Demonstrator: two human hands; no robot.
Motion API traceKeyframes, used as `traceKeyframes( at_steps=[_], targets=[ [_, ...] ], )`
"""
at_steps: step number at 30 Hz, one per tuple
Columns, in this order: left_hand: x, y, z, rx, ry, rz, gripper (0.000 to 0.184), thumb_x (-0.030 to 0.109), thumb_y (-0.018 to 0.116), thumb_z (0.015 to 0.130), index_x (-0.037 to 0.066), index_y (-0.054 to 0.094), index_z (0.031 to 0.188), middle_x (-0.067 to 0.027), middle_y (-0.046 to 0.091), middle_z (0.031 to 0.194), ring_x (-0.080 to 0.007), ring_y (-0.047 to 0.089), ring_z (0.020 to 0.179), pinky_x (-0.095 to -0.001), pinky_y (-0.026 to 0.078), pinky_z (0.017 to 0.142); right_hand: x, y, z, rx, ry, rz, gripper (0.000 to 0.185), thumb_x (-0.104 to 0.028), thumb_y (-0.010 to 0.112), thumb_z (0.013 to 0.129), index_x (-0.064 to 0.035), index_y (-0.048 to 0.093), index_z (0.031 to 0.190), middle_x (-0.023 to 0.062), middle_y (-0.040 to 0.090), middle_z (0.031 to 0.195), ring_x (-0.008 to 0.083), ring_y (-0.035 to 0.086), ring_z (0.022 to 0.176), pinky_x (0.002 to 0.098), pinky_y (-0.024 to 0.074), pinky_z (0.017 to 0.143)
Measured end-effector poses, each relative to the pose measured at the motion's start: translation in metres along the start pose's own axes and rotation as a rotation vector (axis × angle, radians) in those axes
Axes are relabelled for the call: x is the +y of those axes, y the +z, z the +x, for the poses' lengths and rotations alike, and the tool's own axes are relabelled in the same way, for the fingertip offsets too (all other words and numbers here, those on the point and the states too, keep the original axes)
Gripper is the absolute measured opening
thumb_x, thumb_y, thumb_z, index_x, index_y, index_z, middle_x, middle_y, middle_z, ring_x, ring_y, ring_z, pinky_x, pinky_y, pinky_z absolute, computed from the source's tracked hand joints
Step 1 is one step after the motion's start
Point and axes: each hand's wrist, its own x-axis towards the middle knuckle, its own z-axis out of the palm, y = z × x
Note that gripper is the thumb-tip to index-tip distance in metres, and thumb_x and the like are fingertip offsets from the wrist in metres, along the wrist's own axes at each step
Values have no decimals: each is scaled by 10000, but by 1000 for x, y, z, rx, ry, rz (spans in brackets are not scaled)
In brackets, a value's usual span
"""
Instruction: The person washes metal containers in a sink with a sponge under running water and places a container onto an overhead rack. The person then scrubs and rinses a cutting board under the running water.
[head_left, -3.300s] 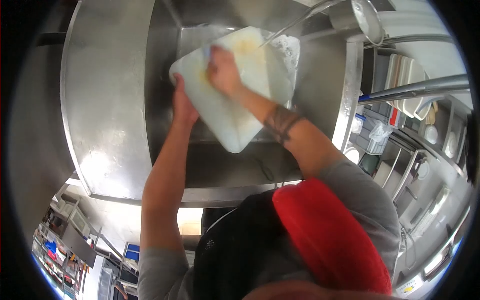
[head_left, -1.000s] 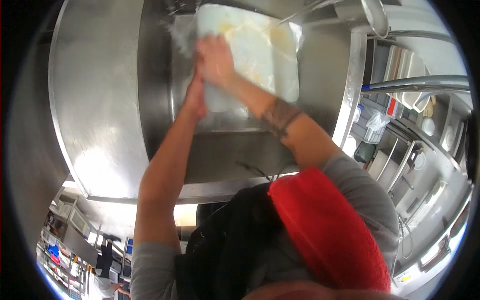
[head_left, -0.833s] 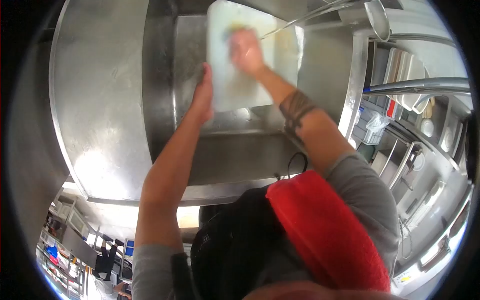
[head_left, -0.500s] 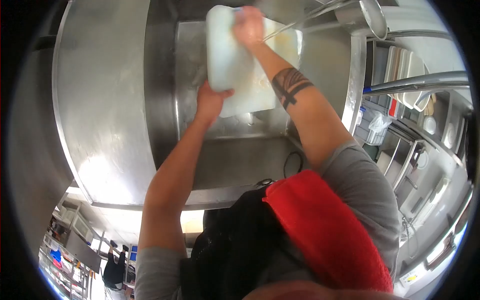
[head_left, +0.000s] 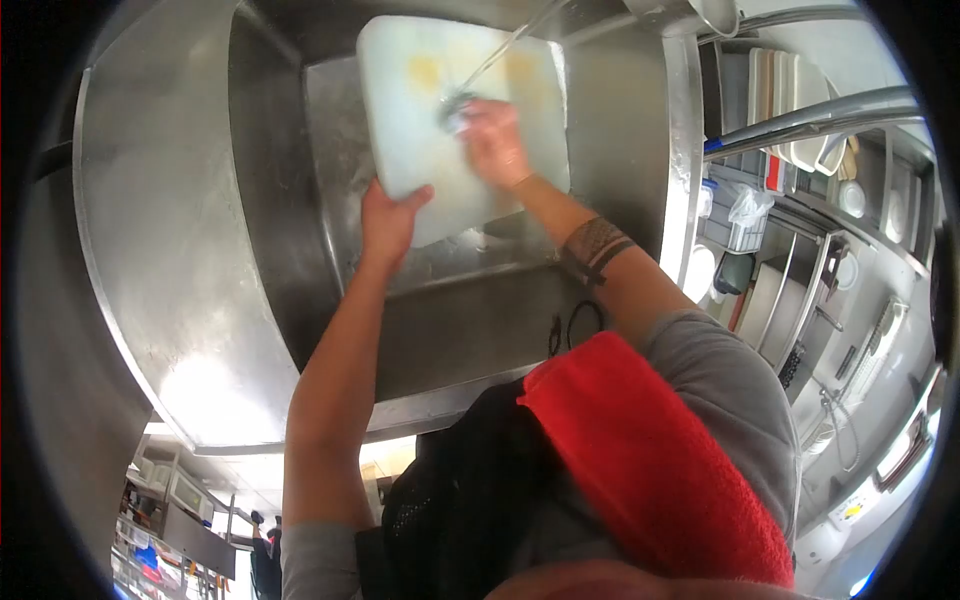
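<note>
- The white board (head_left: 450, 170) is held in the metal sink (head_left: 440, 320), its lower-left edge clamped between the thumb and fingers of the left hand (head_left: 389, 222).
- A greyish scrubber (head_left: 456, 114), blurred, is gripped in the closed fingers of the right hand (head_left: 494, 142), over the board's face.
- Yellowish stains (head_left: 424, 72) are seen near the top.
- The board is met by a thin water stream (head_left: 506, 46).

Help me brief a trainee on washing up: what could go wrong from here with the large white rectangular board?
The wet board might slip, as only the left hand grips its near end. The thin water stream falls by the small greyish scrubber in the right hand and could splash. The pale yellow stains might resist scrubbing.
</note>
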Motion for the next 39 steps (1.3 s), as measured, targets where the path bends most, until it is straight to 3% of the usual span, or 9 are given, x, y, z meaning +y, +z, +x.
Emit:
traceKeyframes(
  at_steps=[6,8,13,19,24,30,32,34,39],
  targets=[
    [12,0,-2,4,-9,130,413,73,760,816,-12,605,1189,-128,707,1108,-216,675,982,-356,525,868,139,23,43,328,826,-486,152,-74,666,753,-73,665,905,160,650,1044,368,582,1010,499,418,874],
    [7,1,-6,22,-15,128,412,77,761,816,-21,601,1183,-132,706,1105,-220,676,978,-356,525,868,133,52,55,403,841,-186,155,-91,678,754,-61,664,906,165,639,1020,376,572,1018,497,427,882],
    [-2,1,-4,26,-20,-10,406,80,763,813,-46,590,1157,-148,703,1084,-233,678,965,-358,525,865,41,9,14,18,258,-27,175,-101,660,820,-50,652,988,170,644,1026,382,576,1006,506,451,897],
    [25,12,-21,58,46,177,399,69,765,804,-58,587,1137,-170,702,1066,-237,683,953,-354,532,855,158,19,36,93,611,-436,149,-69,625,836,-17,639,974,189,647,951,395,606,919,483,491,844],
    [21,13,-22,78,45,165,381,74,762,799,-60,597,1114,-172,709,1045,-223,675,953,-358,523,871,7,0,8,-88,340,-138,271,-106,609,728,-38,612,991,144,621,1004,381,575,968,469,474,871],
    [21,13,-18,70,99,190,390,77,757,813,-58,585,1136,-170,707,1074,-223,674,968,-375,520,891,161,48,67,89,654,-460,127,-131,562,859,-44,598,944,91,624,933,293,579,823,431,486,766],
    [15,13,-15,86,91,107,382,73,752,823,-57,582,1140,-164,705,1078,-223,671,973,-372,517,892,116,96,100,348,598,205,104,-146,563,869,-46,586,849,87,617,850,269,574,716,423,495,683],
    [5,12,-17,80,85,28,374,68,748,834,-55,580,1144,-158,704,1082,-223,667,978,-369,514,892,13,78,124,273,76,-96,115,-83,640,758,-49,613,865,162,612,875,373,582,828,466,485,786],
    [3,8,-18,24,-5,-386,420,263,648,977,-57,571,1239,-140,672,1160,-212,617,1070,-358,475,948,-87,-1,17,-106,79,178,130,-46,612,802,-38,634,930,199,626,956,412,569,956,476,474,878]
  ],
)
